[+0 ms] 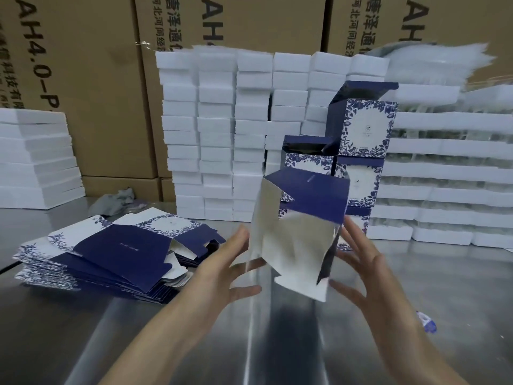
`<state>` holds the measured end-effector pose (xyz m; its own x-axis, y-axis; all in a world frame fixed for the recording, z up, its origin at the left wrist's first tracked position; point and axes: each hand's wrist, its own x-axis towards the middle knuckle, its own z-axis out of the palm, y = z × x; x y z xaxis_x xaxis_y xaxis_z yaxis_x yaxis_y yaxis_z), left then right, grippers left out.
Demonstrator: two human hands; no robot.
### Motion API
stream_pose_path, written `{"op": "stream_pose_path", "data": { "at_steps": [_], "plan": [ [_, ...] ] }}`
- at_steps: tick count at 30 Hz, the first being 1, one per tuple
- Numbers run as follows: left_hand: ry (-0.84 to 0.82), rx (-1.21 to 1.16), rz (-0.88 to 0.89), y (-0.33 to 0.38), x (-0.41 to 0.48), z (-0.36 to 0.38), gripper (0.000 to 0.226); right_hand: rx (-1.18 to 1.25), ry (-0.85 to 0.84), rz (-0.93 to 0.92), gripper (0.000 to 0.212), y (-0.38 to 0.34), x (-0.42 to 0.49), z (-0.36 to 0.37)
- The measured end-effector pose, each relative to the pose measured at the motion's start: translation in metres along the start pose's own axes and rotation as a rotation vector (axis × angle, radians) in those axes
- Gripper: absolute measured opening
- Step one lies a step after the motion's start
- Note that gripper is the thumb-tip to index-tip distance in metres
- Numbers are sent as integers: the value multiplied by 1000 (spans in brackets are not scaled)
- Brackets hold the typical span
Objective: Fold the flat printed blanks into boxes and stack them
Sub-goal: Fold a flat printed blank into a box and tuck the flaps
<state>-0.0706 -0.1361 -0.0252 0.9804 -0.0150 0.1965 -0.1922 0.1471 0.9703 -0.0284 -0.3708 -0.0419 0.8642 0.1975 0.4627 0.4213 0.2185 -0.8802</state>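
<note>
Above steel table [138, 329], half-folded blank [299, 232] between 2 spread hands: left hand [222, 262] open-fingered touching its side, right hand [361, 268] likewise. Flat blanks pile [111, 257] at 9 o'clock; finished boxes [363, 129] at 12.

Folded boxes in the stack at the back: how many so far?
3 visible: top box with its lid up, one below it on the right, one on the left behind the half-folded blank. That blank may hide more.
</note>
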Motion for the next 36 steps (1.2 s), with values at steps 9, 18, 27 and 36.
{"op": "stream_pose_path", "data": {
  "at_steps": [9,18,27,36],
  "plan": [
    [-99,124,-152,-9,3,-3,94,-849,-114,-644,91,10,-19,-2],
    [133,-1,-30,-17,7,-7,54,-592,61,-609,45,8,-16,-7],
    [87,265,-65,-13,0,-9,33,-622,-34,-638,48,9,-19,-8],
    [420,47,225,-4,6,-15,18,-436,282,-468,33,3,-8,-12]
  ]
}}
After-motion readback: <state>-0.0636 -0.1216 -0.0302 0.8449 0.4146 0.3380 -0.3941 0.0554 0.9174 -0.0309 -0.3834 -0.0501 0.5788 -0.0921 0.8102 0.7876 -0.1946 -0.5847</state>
